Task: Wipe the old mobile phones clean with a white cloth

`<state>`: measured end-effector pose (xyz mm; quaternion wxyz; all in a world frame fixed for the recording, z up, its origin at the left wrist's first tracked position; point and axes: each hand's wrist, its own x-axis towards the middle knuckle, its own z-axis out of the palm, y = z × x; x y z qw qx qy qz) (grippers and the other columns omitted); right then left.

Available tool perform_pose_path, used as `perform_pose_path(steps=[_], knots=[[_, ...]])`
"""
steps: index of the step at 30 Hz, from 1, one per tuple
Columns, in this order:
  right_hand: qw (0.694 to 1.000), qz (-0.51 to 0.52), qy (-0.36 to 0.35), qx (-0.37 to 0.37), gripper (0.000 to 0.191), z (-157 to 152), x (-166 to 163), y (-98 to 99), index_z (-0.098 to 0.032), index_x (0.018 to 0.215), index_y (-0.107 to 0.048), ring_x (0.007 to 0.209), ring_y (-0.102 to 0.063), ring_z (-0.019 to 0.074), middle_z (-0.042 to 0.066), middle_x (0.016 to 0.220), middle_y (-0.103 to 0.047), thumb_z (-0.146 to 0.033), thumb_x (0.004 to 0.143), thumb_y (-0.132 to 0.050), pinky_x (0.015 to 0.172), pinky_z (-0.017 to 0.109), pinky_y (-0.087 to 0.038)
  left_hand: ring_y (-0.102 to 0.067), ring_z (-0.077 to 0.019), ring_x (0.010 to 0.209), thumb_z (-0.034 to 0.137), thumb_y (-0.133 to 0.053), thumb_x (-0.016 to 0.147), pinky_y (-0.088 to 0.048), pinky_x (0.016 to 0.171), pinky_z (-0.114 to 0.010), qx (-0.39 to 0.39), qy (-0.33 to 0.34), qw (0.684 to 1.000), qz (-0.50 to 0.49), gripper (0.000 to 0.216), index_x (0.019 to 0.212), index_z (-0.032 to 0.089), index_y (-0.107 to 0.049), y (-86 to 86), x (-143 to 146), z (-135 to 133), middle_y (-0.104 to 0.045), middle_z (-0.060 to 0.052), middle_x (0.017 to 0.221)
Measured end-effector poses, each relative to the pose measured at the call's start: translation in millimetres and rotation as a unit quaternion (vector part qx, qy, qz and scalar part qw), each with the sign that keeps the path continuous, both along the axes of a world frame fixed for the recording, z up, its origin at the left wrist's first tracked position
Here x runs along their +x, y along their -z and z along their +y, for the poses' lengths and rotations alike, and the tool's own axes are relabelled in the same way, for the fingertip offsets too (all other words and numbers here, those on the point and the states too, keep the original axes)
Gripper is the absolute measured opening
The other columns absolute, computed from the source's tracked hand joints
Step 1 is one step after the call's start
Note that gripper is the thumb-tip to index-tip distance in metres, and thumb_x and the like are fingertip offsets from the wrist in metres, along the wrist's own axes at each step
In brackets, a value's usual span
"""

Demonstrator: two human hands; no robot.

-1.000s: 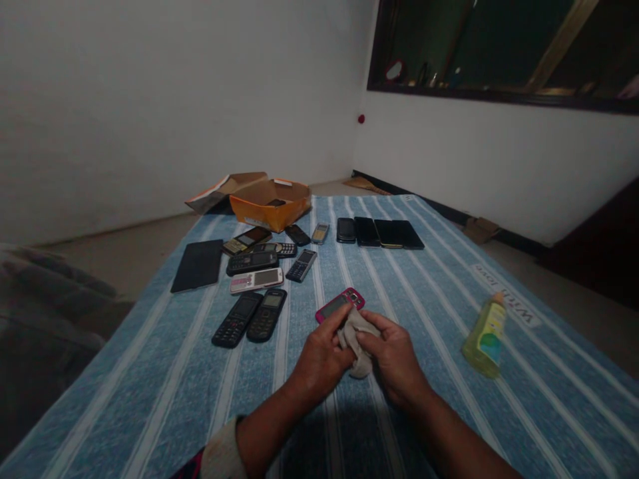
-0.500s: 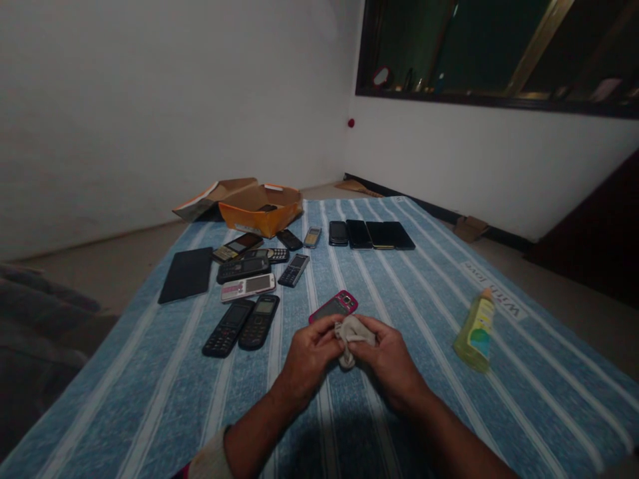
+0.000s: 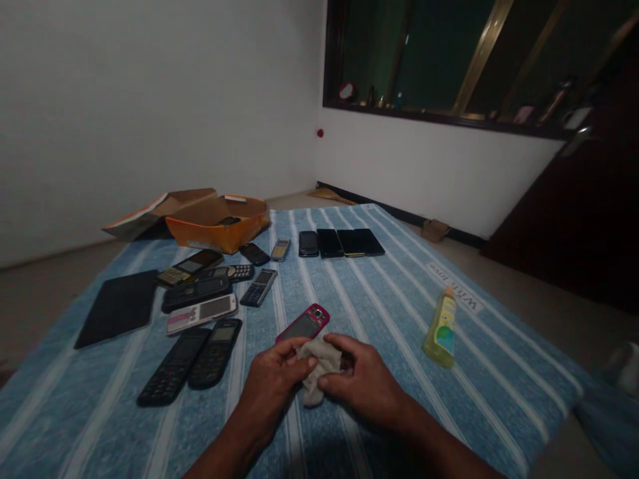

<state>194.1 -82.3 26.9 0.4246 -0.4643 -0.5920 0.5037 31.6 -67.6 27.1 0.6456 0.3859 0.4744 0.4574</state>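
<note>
A crumpled whitish cloth [image 3: 319, 367] is pinched between my left hand [image 3: 277, 380] and my right hand [image 3: 364, 376], thumbs on the near side. Whether anything is wrapped inside the cloth cannot be seen. Just beyond my fingers a pink-edged phone [image 3: 307, 322] lies on the striped cover, its lower end partly hidden by my left hand. To the left of my hands, two black keypad phones [image 3: 215, 352] lie side by side. Behind them are a pink and white phone [image 3: 202, 314] and a grey keypad phone [image 3: 258, 287].
Several black touchscreen phones [image 3: 329, 243] lie in a row at the back. An open orange box [image 3: 214, 234] stands back left, near more keypad phones. A dark flat tablet-like slab [image 3: 120, 306] lies at left, and a yellow-green bottle [image 3: 440, 332] at right on the striped cover [image 3: 399, 412].
The view has turned to the right, so things appear further left. My fingers have shifted on the cloth, which looks more spread out. The pink-edged phone stays on the cover.
</note>
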Motion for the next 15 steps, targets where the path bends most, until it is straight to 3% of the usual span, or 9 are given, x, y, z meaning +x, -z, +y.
perform_pose_path(steps=[3,5,6,8,11,15], knots=[[0.971,-0.160,0.147,0.105,0.039,8.3,42.6,-6.7,-0.017,0.112,-0.068,0.082,-0.065,0.0197,0.008,0.097,-0.069,-0.035,0.079,-0.063,0.074,0.033,-0.053,-0.069,-0.0185,0.065,0.028,-0.083,0.054,-0.051,0.062,-0.026,-0.003,-0.024,0.999,0.023,0.040,0.089,0.013,-0.071,0.2,-1.7,2.8,-0.075,-0.004,0.073],[0.906,-0.296,0.263,0.148,0.042,20.7,87.3,-11.0,-0.014,0.117,-0.066,0.092,-0.065,0.0242,0.012,0.104,-0.068,-0.038,0.084,-0.055,0.085,0.040,-0.052,-0.069,-0.0191,0.065,0.029,-0.083,0.054,-0.051,0.061,-0.026,-0.005,-0.038,0.999,0.038,0.042,0.091,0.013,-0.071,-1.5,-1.2,3.9,-0.075,-0.004,0.072],[0.864,-0.369,0.317,0.132,0.044,28.4,112.3,-12.7,-0.014,0.121,-0.063,0.103,-0.063,0.0272,0.015,0.113,-0.066,-0.038,0.085,-0.053,0.092,0.044,-0.048,-0.069,-0.0196,0.065,0.030,-0.082,0.054,-0.051,0.060,-0.026,-0.006,-0.042,0.998,0.044,0.042,0.091,0.012,-0.071,-3.0,-0.6,4.0,-0.075,-0.004,0.071],[0.786,-0.480,0.389,0.020,0.052,44.8,161.3,-14.6,-0.017,0.132,-0.055,0.120,-0.055,0.0316,0.017,0.128,-0.059,-0.040,0.086,-0.052,0.100,0.049,-0.043,-0.069,-0.0206,0.064,0.031,-0.082,0.052,-0.052,0.058,-0.026,-0.006,-0.050,0.997,0.059,0.043,0.090,0.012,-0.072,-6.7,0.7,3.7,-0.075,-0.005,0.069],[0.769,-0.480,0.419,-0.054,0.062,66.7,216.1,-11.0,-0.009,0.132,-0.053,0.117,-0.057,0.0391,0.024,0.122,-0.062,-0.044,0.081,-0.059,0.095,0.055,-0.045,-0.070,-0.0224,0.064,0.033,-0.082,0.051,-0.053,0.057,-0.028,0.004,-0.060,0.995,0.080,0.043,0.088,0.013,-0.073,-11.9,1.8,2.9,-0.075,-0.005,0.069],[0.793,-0.443,0.411,-0.081,0.070,87.4,242.2,2.7,-0.011,0.123,-0.060,0.111,-0.062,0.0361,0.019,0.113,-0.068,-0.045,0.064,-0.075,0.091,0.046,-0.050,-0.071,-0.0245,0.064,0.034,-0.083,0.050,-0.054,0.056,-0.030,0.027,-0.081,0.991,0.103,0.041,0.085,0.014,-0.074,-15.3,1.0,3.2,-0.075,-0.007,0.070]])
